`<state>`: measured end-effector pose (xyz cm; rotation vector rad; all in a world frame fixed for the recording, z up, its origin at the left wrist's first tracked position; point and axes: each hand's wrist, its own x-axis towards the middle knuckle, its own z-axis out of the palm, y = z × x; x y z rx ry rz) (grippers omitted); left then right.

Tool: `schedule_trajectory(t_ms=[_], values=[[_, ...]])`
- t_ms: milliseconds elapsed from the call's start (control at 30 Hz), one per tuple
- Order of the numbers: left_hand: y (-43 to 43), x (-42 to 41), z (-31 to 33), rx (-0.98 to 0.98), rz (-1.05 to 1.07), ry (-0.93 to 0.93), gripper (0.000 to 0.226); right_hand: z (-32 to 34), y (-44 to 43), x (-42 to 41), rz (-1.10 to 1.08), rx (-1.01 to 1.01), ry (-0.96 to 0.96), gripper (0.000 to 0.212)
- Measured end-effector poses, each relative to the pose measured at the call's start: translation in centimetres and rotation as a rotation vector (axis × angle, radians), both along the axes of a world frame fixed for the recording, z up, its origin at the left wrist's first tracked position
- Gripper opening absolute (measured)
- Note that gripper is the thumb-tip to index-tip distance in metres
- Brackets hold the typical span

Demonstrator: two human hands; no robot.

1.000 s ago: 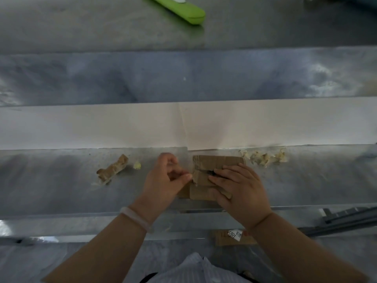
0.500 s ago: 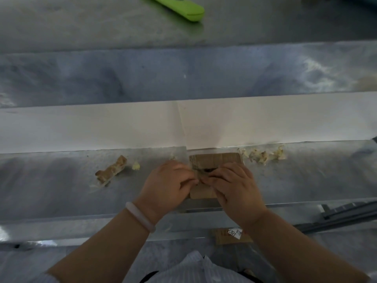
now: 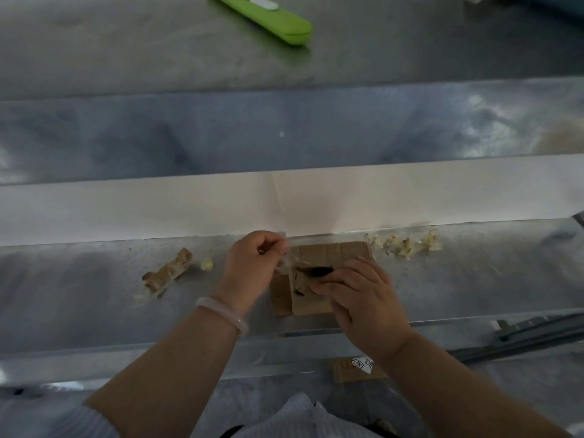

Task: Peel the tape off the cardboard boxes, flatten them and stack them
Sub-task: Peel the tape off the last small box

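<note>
We see a small cardboard box (image 3: 331, 252) lying flat on the metal tabletop (image 3: 79, 298), near the middle of its front shelf and just in front of a white strip (image 3: 126, 210) that runs left to right. The box sits square to the tabletop: its far edge lies parallel to the white strip and its left edge points straight away from us. What shows of it is about as wide as it is deep, and the right hand hides the rest, so we cannot tell its long axis. A lower flap (image 3: 280, 298) juts out to the left at the near end, and a dark gap opens across its top face.

The left hand (image 3: 256, 267), with a pale bracelet (image 3: 222, 314) on its wrist, pinches a clear piece of tape (image 3: 292, 256) between thumb and fingertips, just left of the box's far left corner. The tape stretches from those fingertips to the box. The right hand (image 3: 363, 295) curls over the right and near part of the box, fingertips on the top face, holding it down.

Left of the hands lies a crumpled brown wad of tape (image 3: 167, 273), its length running diagonally. Pale tape scraps (image 3: 404, 245) sit to the right of the box. On the far surface lies a green utility knife (image 3: 268, 20), also diagonal.
</note>
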<state>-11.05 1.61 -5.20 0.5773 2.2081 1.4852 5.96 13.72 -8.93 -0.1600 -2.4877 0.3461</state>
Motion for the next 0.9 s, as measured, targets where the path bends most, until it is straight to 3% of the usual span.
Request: schedule_trajectory(t_ms=[200,333,500,567,667,900], values=[[0.7,-0.2,0.9,0.027,-0.014,0.049,0.008,-0.1,0.3,0.0,0.03,-0.017,-0.033,0.021],[1.0,-1.4,2.0,0.024,-0.197,0.006,0.005,0.5,0.2,0.1,0.014,-0.03,-0.095,0.022],[-0.8,-3.0,1.5,-0.036,-0.477,0.015,0.048,1.0,0.1,-0.3,-0.01,-0.01,-0.147,0.023],[-1.2,-2.8,0.3,-0.092,-0.473,0.182,0.056,0.9,0.1,-0.3,-0.008,-0.015,-0.151,0.023],[-1.4,-2.8,-0.8,-0.202,-0.406,0.621,0.047,0.9,0.1,-0.4,-0.005,-0.024,-0.157,0.023],[-1.1,-3.5,-1.2,-0.159,-0.496,0.769,0.006,0.5,0.2,-0.3,-0.005,-0.016,-0.14,0.024]])
